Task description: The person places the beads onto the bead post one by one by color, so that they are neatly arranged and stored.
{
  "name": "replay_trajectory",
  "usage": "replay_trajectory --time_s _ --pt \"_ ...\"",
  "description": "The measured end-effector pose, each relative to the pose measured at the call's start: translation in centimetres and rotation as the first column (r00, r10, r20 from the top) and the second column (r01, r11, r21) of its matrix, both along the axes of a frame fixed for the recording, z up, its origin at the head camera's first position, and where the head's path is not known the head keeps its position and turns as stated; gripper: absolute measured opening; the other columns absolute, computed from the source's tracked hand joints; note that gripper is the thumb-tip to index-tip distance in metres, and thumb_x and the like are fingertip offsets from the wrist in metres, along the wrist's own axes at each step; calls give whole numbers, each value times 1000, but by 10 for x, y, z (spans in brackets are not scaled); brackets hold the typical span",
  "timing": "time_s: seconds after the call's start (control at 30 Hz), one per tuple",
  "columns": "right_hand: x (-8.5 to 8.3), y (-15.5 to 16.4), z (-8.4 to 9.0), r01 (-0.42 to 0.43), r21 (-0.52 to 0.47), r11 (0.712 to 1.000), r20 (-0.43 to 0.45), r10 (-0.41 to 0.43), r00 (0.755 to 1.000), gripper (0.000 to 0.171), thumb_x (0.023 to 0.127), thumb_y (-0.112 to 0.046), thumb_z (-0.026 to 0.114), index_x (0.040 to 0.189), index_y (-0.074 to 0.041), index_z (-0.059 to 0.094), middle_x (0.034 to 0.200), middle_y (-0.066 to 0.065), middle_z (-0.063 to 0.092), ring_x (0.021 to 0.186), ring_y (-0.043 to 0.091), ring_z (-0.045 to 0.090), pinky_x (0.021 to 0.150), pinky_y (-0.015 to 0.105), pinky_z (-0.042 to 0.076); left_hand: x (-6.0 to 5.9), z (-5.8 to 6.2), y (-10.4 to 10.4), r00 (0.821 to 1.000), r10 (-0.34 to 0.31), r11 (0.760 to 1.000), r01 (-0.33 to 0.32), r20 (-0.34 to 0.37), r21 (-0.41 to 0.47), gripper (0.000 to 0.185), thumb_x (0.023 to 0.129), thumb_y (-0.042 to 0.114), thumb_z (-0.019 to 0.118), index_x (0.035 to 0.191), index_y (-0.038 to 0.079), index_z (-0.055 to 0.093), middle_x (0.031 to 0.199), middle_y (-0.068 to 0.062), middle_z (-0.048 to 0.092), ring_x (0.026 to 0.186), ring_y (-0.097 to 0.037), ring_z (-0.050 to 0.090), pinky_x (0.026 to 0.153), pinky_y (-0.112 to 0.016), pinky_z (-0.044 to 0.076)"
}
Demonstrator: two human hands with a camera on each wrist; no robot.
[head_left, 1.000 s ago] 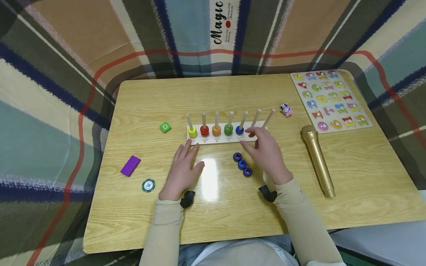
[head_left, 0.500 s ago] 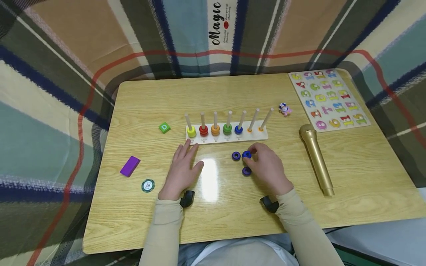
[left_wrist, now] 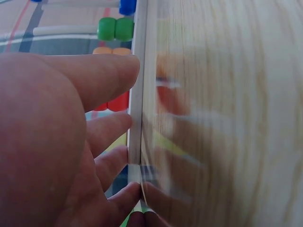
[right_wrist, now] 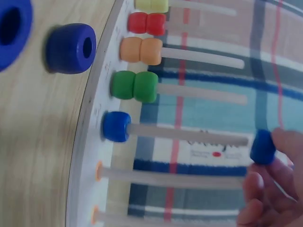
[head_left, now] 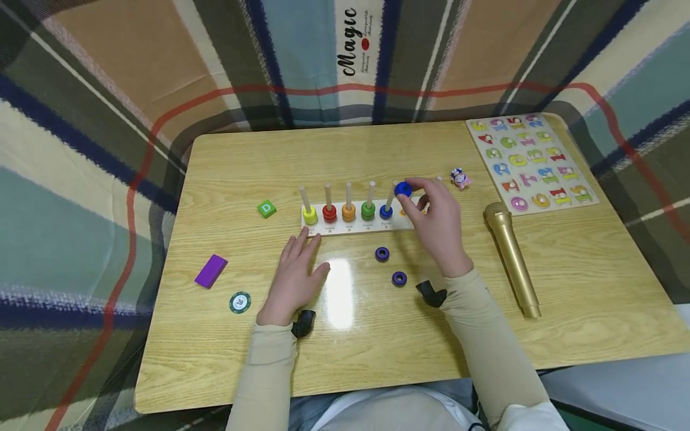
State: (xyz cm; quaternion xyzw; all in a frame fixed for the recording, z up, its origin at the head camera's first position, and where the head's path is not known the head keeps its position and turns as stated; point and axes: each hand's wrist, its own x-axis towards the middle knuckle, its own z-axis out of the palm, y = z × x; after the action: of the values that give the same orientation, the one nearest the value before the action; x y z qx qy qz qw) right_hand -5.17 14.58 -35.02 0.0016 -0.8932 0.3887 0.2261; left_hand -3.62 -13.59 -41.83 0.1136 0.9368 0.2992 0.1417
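Fingertips of the right hand [head_left: 439, 224] pinch a blue ring [head_left: 402, 190] in the air just at the top of the fifth peg [head_left: 391, 194] of the peg board [head_left: 356, 224], above the blue bead [head_left: 386, 211] already seated at that peg's foot (the right wrist view shows the ring beside the peg's tip, not yet threaded on). The left hand [head_left: 295, 272] lies flat on the table [head_left: 377, 335], fingers straight and slightly spread, their tips touching the board's near edge by the yellow bead [head_left: 309, 214]. Two more dark blue rings [head_left: 382, 254] [head_left: 399, 278] lie on the table, near the board and apart from each other.
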Motion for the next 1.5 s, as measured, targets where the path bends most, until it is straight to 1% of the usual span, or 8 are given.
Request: replay_trajectory --time_s 0.53,0.8,0.9,0.97,1.07,1.2,1.33,1.5 --pt "-19 -8 0 89 15 996 -38 -89 995 34 93 -25 76 121 -5 73 109 13 71 75 24 61 65 28 40 1 0 2 1000 -14 1000 14 2 3 67 103 38 57 162 19 32 174 -5 8 160 -37 2 130 -58 12" --pt "-7 -7 -5 -10 28 1000 -45 11 999 24 95 -16 73 116 -3 73 105 16 71 74 29 62 66 30 43 1 -1 2 1000 -11 1000 11 7 2 67 103 38 57 162 20 31 174 -4 7 160 -37 2 129 -60 12" --pt "3 -9 -14 -117 54 992 66 113 991 25 95 -18 74 114 -3 73 106 15 72 76 29 62 66 32 45 1 0 2 1000 -9 1000 9 6 3 67 103 38 57 162 20 31 174 -4 7 160 -37 2 129 -60 12" --pt "11 -10 -24 -200 71 977 235 178 956 32 95 -24 74 119 -5 70 112 13 70 80 26 61 68 34 48 0 1 2 1000 -7 1000 7 4 5 67 103 38 57 162 20 31 174 -4 7 160 -37 2 129 -61 13" --pt "18 -12 -40 -312 107 944 486 224 845 44 93 -33 76 128 -9 66 121 10 66 94 24 62 79 39 53 -1 0 1 1000 -7 1000 7 3 4 67 102 37 57 162 20 31 174 -4 7 160 -38 2 128 -61 13" --pt "22 -13 -55 -384 127 914 602 237 763 40 92 -30 77 124 -10 66 128 12 62 107 25 61 92 45 54 -1 0 1 1000 -5 1000 5 5 -2 68 103 37 57 162 21 30 174 -4 6 160 -38 2 128 -62 13" --pt "23 -9 -62 -350 93 932 555 243 795 31 93 -23 75 120 -8 68 120 13 64 100 25 61 86 42 54 -1 0 0 1000 -2 1000 2 8 0 67 103 38 57 162 21 30 174 -4 6 160 -38 2 128 -62 13" --pt "24 0 -60 -121 -135 983 328 160 931 41 93 -9 74 131 -4 62 112 13 65 80 15 57 66 23 47 -1 1 0 1000 -6 1000 6 8 -4 68 103 38 57 162 21 30 174 -4 6 160 -37 1 129 -60 12"
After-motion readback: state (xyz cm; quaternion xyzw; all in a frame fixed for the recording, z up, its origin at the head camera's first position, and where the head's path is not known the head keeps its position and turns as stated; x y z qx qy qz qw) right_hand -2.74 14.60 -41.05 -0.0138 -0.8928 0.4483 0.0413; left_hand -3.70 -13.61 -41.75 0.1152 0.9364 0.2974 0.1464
